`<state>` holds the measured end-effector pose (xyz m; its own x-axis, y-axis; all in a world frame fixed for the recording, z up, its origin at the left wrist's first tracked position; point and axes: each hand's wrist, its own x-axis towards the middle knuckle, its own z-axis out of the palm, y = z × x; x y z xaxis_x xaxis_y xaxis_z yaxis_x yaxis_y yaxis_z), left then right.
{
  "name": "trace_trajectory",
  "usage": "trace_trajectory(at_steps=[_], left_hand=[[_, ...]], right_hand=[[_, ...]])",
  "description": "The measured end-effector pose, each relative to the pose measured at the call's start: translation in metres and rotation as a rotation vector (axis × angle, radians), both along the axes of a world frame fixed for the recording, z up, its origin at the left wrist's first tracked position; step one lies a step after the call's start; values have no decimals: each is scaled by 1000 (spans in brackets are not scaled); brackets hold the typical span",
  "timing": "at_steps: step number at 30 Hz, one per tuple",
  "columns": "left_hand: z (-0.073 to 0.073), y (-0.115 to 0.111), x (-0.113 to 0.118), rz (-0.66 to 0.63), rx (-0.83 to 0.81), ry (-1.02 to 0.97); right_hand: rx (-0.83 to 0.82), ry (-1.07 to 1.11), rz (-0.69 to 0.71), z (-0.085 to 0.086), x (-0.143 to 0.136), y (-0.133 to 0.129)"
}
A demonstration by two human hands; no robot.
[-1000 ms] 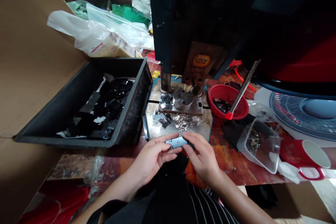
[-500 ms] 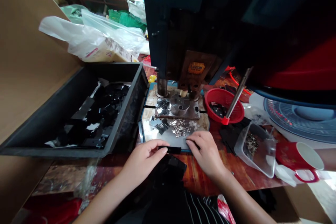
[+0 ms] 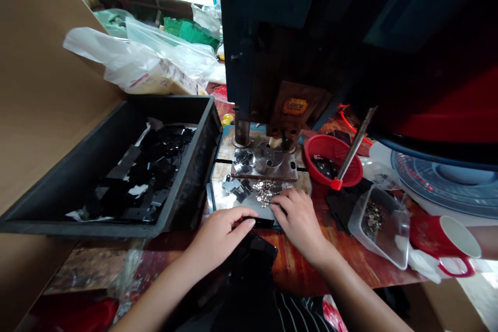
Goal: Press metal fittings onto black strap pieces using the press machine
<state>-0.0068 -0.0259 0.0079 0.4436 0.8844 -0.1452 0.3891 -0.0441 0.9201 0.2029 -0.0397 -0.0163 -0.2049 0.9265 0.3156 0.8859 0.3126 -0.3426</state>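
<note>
My left hand (image 3: 222, 232) pinches a flat black strip (image 3: 265, 222) between thumb and fingers at the front edge of the press bed. My right hand (image 3: 299, 219) has its fingers curled, tips down at the near edge of a scatter of small shiny metal pieces (image 3: 264, 190). What lies under those fingertips is hidden. Left of the scatter are small flat metal plates (image 3: 238, 187). Behind them a round steel die (image 3: 268, 158) sits on a metal base, under the press head (image 3: 294, 106). Black pieces (image 3: 254, 253) lie just below my left hand.
A big black bin (image 3: 155, 229) of dark flat parts stands left. To the right are a red basket (image 3: 353, 175), a metal rod with a red end (image 3: 355, 148), a clear plastic tub (image 3: 395, 241) of small metal parts, and a red mug (image 3: 428, 233). The press overhangs the bed.
My right hand has shifted slightly left and away from me, to the metal pieces. My left hand and the black strip have moved a little right. The view has tilted slightly.
</note>
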Motion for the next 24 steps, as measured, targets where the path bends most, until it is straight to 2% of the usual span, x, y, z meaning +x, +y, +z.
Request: trace_trajectory(at_steps=[6, 8, 11, 14, 17, 21, 24], left_hand=[[0, 0, -1, -10, -17, 25], [0, 1, -1, -13, -19, 23], [2, 3, 0, 4, -36, -13], [5, 6, 2, 81, -77, -76], [7, 12, 5, 202, -122, -146], [13, 21, 10, 342, -265, -314], [18, 26, 14, 401, -362, -451]], right_hand=[[-13, 47, -6, -2, 0, -2], [7, 81, -29, 5, 2, 3], [77, 110, -55, 22, 3, 26], [136, 97, -61, 37, 2, 57], [155, 45, -50, 43, 0, 81], [214, -34, -25, 41, 0, 88], [243, -2, 23, 38, 2, 84]])
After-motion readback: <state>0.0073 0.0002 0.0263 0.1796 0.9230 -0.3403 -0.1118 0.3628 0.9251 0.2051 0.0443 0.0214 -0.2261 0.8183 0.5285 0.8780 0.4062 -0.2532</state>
